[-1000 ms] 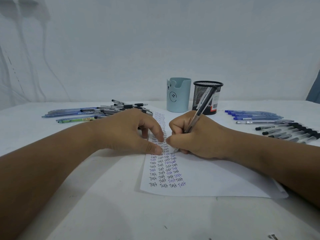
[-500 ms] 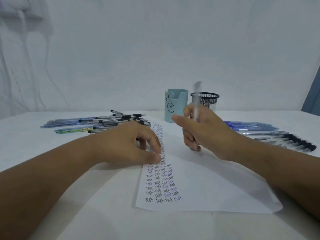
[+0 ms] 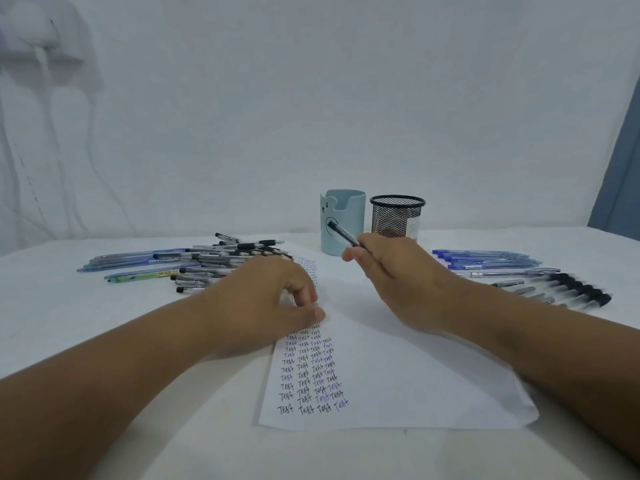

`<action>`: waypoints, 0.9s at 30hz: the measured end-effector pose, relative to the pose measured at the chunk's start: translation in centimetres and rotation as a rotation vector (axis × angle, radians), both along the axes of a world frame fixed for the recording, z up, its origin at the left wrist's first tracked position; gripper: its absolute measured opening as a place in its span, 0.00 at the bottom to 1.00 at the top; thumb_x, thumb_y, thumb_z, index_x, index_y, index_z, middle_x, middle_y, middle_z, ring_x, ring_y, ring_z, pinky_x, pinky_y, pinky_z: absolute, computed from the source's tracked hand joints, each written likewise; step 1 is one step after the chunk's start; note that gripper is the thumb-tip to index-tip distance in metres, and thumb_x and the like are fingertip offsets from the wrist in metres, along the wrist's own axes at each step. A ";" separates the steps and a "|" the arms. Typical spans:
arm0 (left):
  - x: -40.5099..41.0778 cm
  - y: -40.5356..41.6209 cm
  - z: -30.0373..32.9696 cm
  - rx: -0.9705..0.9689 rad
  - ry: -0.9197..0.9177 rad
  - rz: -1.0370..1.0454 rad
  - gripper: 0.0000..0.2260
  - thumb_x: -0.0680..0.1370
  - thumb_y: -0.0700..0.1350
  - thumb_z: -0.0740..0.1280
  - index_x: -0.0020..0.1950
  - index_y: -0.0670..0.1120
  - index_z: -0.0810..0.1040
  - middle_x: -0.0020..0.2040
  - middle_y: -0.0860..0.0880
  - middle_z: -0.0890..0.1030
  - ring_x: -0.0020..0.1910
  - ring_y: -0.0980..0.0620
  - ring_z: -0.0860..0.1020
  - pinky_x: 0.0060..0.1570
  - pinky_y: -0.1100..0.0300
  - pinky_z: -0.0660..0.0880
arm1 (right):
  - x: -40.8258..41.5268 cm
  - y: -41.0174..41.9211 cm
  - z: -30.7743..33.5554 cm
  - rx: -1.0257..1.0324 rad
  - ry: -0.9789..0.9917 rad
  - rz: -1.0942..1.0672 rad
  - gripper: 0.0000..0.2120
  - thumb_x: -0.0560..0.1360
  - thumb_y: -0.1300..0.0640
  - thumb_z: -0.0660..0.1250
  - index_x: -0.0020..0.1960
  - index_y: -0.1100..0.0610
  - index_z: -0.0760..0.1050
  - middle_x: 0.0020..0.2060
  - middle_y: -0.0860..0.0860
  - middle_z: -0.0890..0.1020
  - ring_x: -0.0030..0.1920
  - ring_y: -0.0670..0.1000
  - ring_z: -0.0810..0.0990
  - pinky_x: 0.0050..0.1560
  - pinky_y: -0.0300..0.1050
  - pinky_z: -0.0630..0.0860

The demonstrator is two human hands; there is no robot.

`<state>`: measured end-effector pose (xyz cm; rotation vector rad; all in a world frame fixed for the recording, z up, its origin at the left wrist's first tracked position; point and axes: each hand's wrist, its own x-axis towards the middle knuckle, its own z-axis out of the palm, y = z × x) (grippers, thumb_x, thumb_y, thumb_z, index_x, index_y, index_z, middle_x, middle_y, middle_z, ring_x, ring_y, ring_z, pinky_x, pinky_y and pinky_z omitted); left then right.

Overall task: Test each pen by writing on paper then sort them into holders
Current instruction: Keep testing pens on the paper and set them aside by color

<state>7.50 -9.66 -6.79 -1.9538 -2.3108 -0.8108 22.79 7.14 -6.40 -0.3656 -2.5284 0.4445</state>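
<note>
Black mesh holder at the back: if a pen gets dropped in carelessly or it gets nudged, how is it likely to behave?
The black mesh holder looks like thin wire mesh and seems empty, so probably light and easy to slide. It is taller than wide, so it may tip. The blue holder stands close on its left.

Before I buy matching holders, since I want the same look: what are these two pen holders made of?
Black holder: looks like metal wire mesh, dark matte; you can see through its grid. Light blue holder: probably moulded plastic, smooth and opaque with a soft sheen, a bear face on its front; ceramic can't be ruled out.
</note>
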 end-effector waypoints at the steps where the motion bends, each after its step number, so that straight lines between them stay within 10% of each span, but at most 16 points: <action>1: 0.1 0.1 0.1 -0.014 0.018 0.008 0.10 0.75 0.55 0.74 0.37 0.52 0.82 0.47 0.62 0.83 0.53 0.65 0.79 0.59 0.59 0.74 | 0.1 0.2 0.1 -0.004 -0.012 0.031 0.12 0.85 0.49 0.53 0.58 0.52 0.73 0.36 0.51 0.77 0.38 0.52 0.75 0.42 0.51 0.74; 7: 2.1 0.8 0.7 -0.031 0.144 0.071 0.18 0.78 0.62 0.65 0.37 0.50 0.77 0.39 0.54 0.81 0.39 0.59 0.78 0.48 0.52 0.77 | 1.2 1.7 1.2 -0.055 -0.131 0.104 0.08 0.82 0.53 0.62 0.49 0.39 0.69 0.40 0.42 0.76 0.36 0.41 0.74 0.40 0.39 0.71; 14: 3.6 1.8 0.4 -0.140 0.358 0.144 0.28 0.68 0.77 0.49 0.45 0.57 0.74 0.44 0.59 0.76 0.48 0.58 0.74 0.53 0.55 0.74 | 7.4 5.0 2.9 -0.027 -0.144 -0.037 0.11 0.77 0.60 0.72 0.54 0.45 0.81 0.41 0.42 0.81 0.40 0.40 0.76 0.46 0.32 0.72; 27: 5.2 1.8 -0.4 -0.170 0.284 0.141 0.32 0.66 0.78 0.45 0.58 0.62 0.72 0.54 0.62 0.73 0.54 0.63 0.73 0.57 0.60 0.71 | 18.5 11.1 1.8 0.039 -0.255 -0.384 0.12 0.77 0.63 0.71 0.54 0.47 0.85 0.47 0.41 0.82 0.49 0.44 0.80 0.58 0.46 0.77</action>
